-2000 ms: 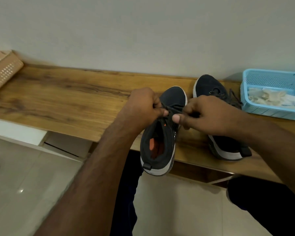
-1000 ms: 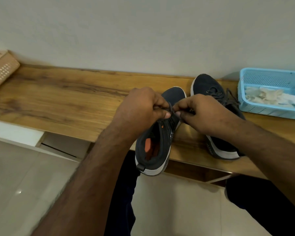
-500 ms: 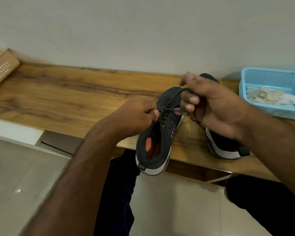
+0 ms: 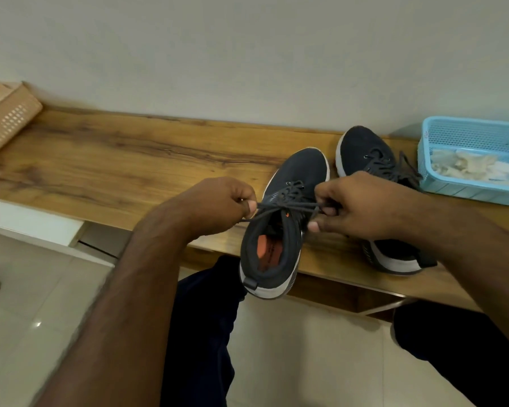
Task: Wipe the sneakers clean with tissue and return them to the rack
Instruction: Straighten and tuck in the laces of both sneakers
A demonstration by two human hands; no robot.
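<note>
A dark sneaker (image 4: 299, 174) with a white sole and an orange insole lies on the wooden shelf top (image 4: 124, 168), its heel jutting over the front edge. My left hand (image 4: 218, 204) pinches one end of its dark lace (image 4: 285, 206). My right hand (image 4: 356, 204) pinches the other end, and the lace is stretched taut across the shoe's opening. The second dark sneaker (image 4: 362, 151) stands to the right, partly hidden behind my right hand and forearm.
A light blue plastic basket (image 4: 470, 133) holding crumpled tissue (image 4: 459, 167) stands at the shelf's right end. A tan perforated basket (image 4: 6, 116) sits at the far left. Pale floor tiles and my dark trousers lie below the shelf edge.
My right hand dropped from a raised position over the toe back down beside the shoe, and both hands now draw the lace ends apart, pulling it tight.
</note>
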